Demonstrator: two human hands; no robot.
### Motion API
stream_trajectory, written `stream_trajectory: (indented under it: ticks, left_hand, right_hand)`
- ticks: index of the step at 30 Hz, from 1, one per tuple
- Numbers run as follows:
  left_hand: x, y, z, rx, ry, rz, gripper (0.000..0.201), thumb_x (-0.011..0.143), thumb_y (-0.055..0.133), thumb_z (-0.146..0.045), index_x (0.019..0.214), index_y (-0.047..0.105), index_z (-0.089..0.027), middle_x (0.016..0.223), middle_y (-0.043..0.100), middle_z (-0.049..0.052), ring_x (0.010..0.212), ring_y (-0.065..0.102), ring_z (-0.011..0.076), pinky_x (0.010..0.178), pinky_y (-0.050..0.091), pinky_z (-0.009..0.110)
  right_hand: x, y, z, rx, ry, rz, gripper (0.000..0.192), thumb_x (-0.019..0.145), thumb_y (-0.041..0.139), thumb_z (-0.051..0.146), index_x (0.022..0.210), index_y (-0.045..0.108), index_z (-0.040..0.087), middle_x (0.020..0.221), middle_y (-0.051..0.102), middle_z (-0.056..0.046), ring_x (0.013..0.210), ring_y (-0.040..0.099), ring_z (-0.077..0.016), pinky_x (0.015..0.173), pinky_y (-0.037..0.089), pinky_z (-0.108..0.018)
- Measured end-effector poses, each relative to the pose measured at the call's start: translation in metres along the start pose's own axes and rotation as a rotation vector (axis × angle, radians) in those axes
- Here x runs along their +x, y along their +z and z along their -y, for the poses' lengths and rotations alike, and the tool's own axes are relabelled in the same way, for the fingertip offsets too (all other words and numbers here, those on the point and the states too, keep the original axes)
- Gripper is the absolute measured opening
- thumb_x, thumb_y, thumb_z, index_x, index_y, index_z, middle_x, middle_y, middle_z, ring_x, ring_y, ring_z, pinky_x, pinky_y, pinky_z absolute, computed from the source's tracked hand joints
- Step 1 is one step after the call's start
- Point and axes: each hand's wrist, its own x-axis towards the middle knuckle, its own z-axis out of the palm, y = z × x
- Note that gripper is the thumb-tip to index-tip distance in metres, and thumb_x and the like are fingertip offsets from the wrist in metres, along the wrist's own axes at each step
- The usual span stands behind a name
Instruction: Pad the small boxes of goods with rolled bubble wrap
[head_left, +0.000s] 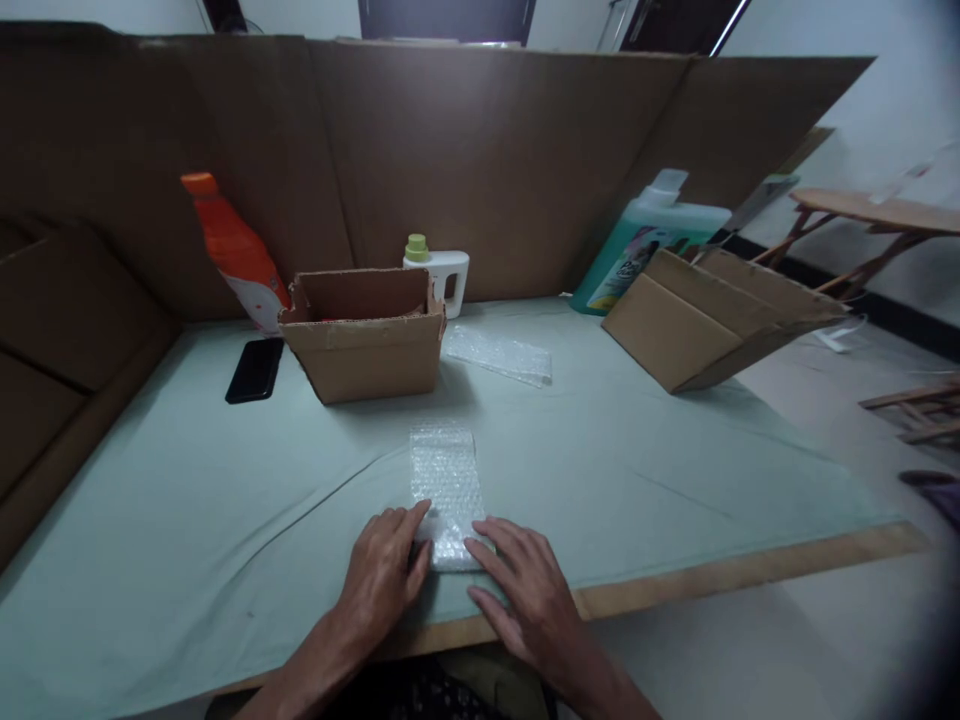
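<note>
A strip of clear bubble wrap [448, 475] lies flat on the pale green cloth, with its near end doubled into a thicker, shiny section close to the table's front edge. My left hand [385, 562] grips the left side of that near section, index finger on top and thumb low at the edge. A small dark patch shows between them; what it is I cannot make out. On the right side, my right hand [521, 585] has its fingers stretched and apart, the fingertips touching the wrap's edge and the thumb lower down.
Beyond the wrap stands an open cardboard box [367, 355], with a black phone [255, 371] to its left. Another bubble wrap piece [501, 354] lies behind. Around the back are an orange bottle [236, 250], a white jug [439, 270], a green jug [637, 245] and a tilted carton [697, 325].
</note>
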Motion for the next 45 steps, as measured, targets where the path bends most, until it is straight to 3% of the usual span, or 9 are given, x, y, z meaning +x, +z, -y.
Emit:
stream_trajectory:
  ticks: [4, 7, 13, 18, 24, 32, 36, 40, 45]
  left_hand:
    - [-0.011, -0.014, -0.009, -0.071, 0.088, -0.021, 0.045, 0.091, 0.058, -0.023, 0.135, 0.052, -0.020, 0.124, 0.062, 0.014, 0.110, 0.059, 0.0281, 0.091, 0.052, 0.044]
    - [-0.019, -0.024, -0.014, -0.165, 0.133, 0.079, 0.050, 0.092, 0.054, -0.015, 0.140, 0.046, -0.023, 0.110, 0.067, 0.009, 0.098, 0.060, 0.0233, 0.087, 0.051, 0.041]
    - [0.000, -0.016, -0.004, -0.022, 0.002, 0.067, 0.043, 0.091, 0.054, -0.019, 0.134, 0.049, -0.016, 0.093, 0.067, 0.008, 0.083, 0.060, 0.0240, 0.077, 0.052, 0.042]
    - [0.014, -0.011, 0.000, 0.008, -0.068, 0.043, 0.041, 0.091, 0.058, -0.023, 0.131, 0.053, -0.017, 0.112, 0.065, 0.012, 0.101, 0.060, 0.0284, 0.087, 0.053, 0.048]
    - [-0.010, -0.024, -0.002, -0.119, -0.040, -0.076, 0.053, 0.091, 0.060, -0.029, 0.141, 0.044, -0.020, 0.127, 0.058, 0.013, 0.114, 0.056, 0.0275, 0.095, 0.052, 0.046]
    - [0.004, -0.010, -0.001, -0.003, -0.095, 0.009, 0.036, 0.090, 0.052, -0.017, 0.125, 0.062, -0.018, 0.108, 0.067, 0.012, 0.099, 0.061, 0.0284, 0.086, 0.054, 0.049]
    - [0.001, -0.004, 0.004, -0.092, -0.144, -0.025, 0.050, 0.085, 0.056, -0.017, 0.136, 0.055, -0.018, 0.126, 0.062, 0.016, 0.115, 0.058, 0.0311, 0.097, 0.051, 0.053]
    - [-0.003, -0.007, 0.018, -0.342, -0.182, -0.008, 0.085, 0.079, 0.064, -0.024, 0.155, 0.026, -0.019, 0.151, 0.044, 0.019, 0.138, 0.045, 0.0338, 0.110, 0.042, 0.055]
    - [-0.001, -0.012, 0.024, -0.508, -0.198, 0.206, 0.073, 0.083, 0.061, -0.022, 0.152, 0.036, -0.022, 0.123, 0.067, 0.012, 0.105, 0.067, 0.0244, 0.094, 0.055, 0.041]
  right_hand:
    - [0.015, 0.002, 0.000, 0.091, 0.036, 0.091, 0.027, 0.094, 0.053, 0.011, 0.116, 0.064, 0.021, 0.110, 0.073, -0.009, 0.104, 0.065, -0.0258, 0.089, 0.051, -0.045]
    - [0.022, -0.004, 0.000, 0.249, 0.091, 0.193, 0.023, 0.097, 0.055, 0.019, 0.117, 0.065, 0.022, 0.099, 0.075, -0.006, 0.090, 0.067, -0.0216, 0.082, 0.053, -0.039]
    - [0.023, -0.007, 0.003, 0.072, 0.039, -0.042, 0.027, 0.096, 0.058, 0.023, 0.123, 0.062, 0.021, 0.114, 0.071, -0.011, 0.105, 0.064, -0.0251, 0.087, 0.051, -0.042]
    - [0.022, 0.004, 0.005, -0.045, -0.030, 0.066, 0.030, 0.091, 0.061, 0.019, 0.122, 0.063, 0.020, 0.121, 0.069, -0.012, 0.110, 0.063, -0.0293, 0.091, 0.050, -0.049]
    - [0.038, 0.008, 0.003, 0.198, 0.221, 0.128, 0.025, 0.098, 0.054, 0.024, 0.120, 0.066, 0.022, 0.105, 0.076, -0.008, 0.090, 0.070, -0.0219, 0.079, 0.055, -0.036]
    - [0.072, 0.012, -0.029, -0.167, 0.241, 0.233, 0.048, 0.084, 0.073, 0.037, 0.126, 0.064, 0.015, 0.140, 0.058, -0.020, 0.126, 0.054, -0.0373, 0.101, 0.045, -0.052]
    - [0.066, 0.016, -0.034, 0.029, 0.224, 0.234, 0.025, 0.085, 0.068, 0.032, 0.105, 0.066, 0.018, 0.138, 0.060, -0.017, 0.129, 0.053, -0.0342, 0.105, 0.042, -0.051]
    - [0.055, 0.010, -0.017, 0.368, 0.252, 0.242, 0.008, 0.088, 0.059, 0.027, 0.093, 0.060, 0.021, 0.112, 0.071, -0.009, 0.106, 0.065, -0.0244, 0.091, 0.050, -0.038]
    - [0.056, -0.004, -0.006, 0.461, 0.359, 0.319, 0.026, 0.085, 0.061, 0.027, 0.110, 0.064, 0.021, 0.107, 0.072, -0.008, 0.098, 0.067, -0.0226, 0.089, 0.051, -0.033]
